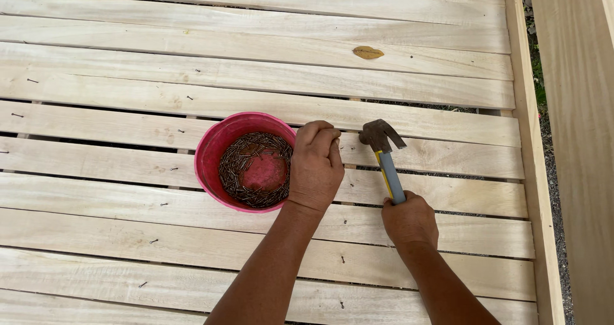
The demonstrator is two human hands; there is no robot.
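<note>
Here the left hand (314,168) pinches what seems a nail, too small to see clearly, against a slat (441,155), fingers bunched; the right hand (409,221) grips the hammer (382,152), fingers clenched on its grey-and-yellow handle; I would tap lightly first, nail upright, fingertips low; the hammer's dark, worn claw head hangs just right of the left hand, beside the pink bucket (214,139) of nails (256,168).

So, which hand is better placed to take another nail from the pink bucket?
The left hand. It rests beside the rim of the pink bucket, where the nails lie. The right hand is farther away and its fingers are already closed around the hammer handle.
</note>
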